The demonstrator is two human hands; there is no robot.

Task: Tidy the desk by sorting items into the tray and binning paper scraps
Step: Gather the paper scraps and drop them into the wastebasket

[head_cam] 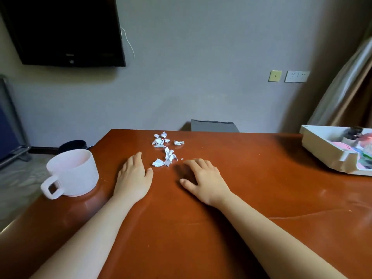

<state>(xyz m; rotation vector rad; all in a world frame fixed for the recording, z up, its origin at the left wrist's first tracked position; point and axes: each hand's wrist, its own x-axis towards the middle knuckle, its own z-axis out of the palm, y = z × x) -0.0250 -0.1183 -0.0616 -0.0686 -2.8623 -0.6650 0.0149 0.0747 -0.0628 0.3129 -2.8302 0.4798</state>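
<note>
Several white crumpled paper scraps [165,150] lie scattered in the middle of the reddish-brown desk [251,198], toward its far edge. My left hand [133,175] rests flat on the desk just left of the nearest scraps, fingers apart, holding nothing. My right hand [203,178] lies palm down just right of them, fingers loosely spread, also holding nothing. A white tray [318,147] stands at the far right of the desk with several colourful items inside. A black bin [73,144] shows on the floor past the desk's left edge.
A pale pink mug [70,172] sits at the desk's left edge, handle toward me. A grey box [214,125] stands behind the far edge. A black screen [64,31] hangs on the wall; a curtain [346,81] hangs at right.
</note>
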